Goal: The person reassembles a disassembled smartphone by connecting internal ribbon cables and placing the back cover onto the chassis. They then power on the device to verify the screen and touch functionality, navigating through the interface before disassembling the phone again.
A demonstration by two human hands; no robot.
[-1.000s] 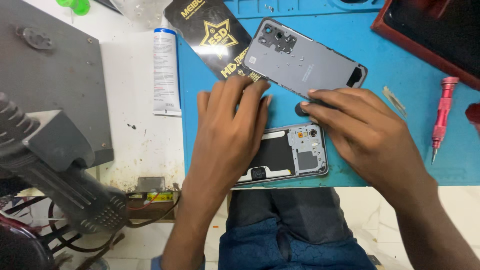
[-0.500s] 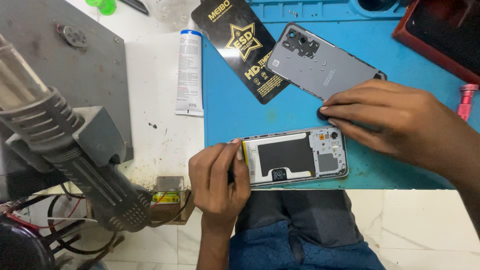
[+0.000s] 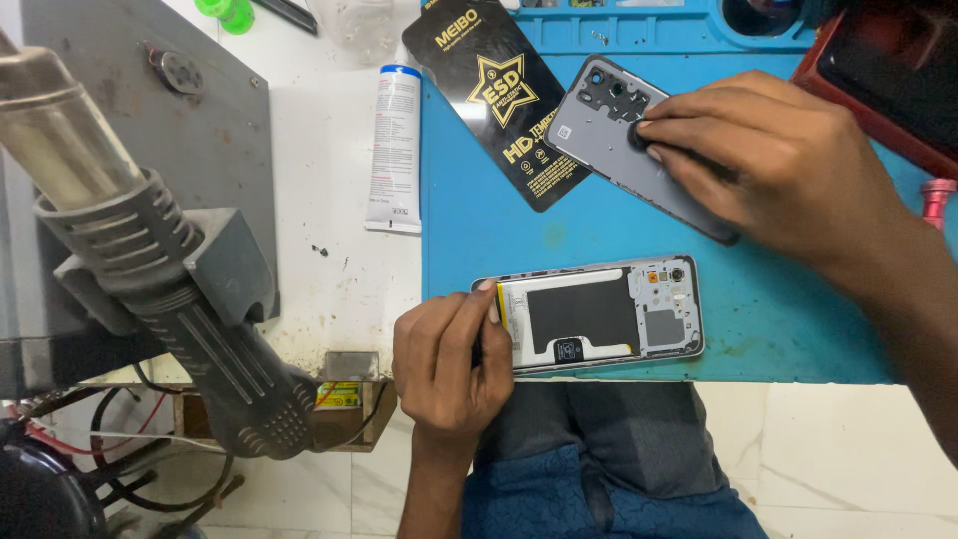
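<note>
With the back cover [image 3: 639,150] already off, I am pinching the opened phone [image 3: 599,314] with my left fingers [image 3: 469,329] while my right fingers [image 3: 699,125] are pressing on that cover just above it.

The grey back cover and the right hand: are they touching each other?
Touching. The head view shows the right hand lying over the grey back cover, its fingertips pressed on the cover's surface near the camera cut-outs, with no gap.

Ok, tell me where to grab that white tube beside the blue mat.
Grip the white tube across its middle, from above, fingers on its two long sides. It lies flat on the white counter, blue cap end away from the person, with bare counter on its left side.
</note>
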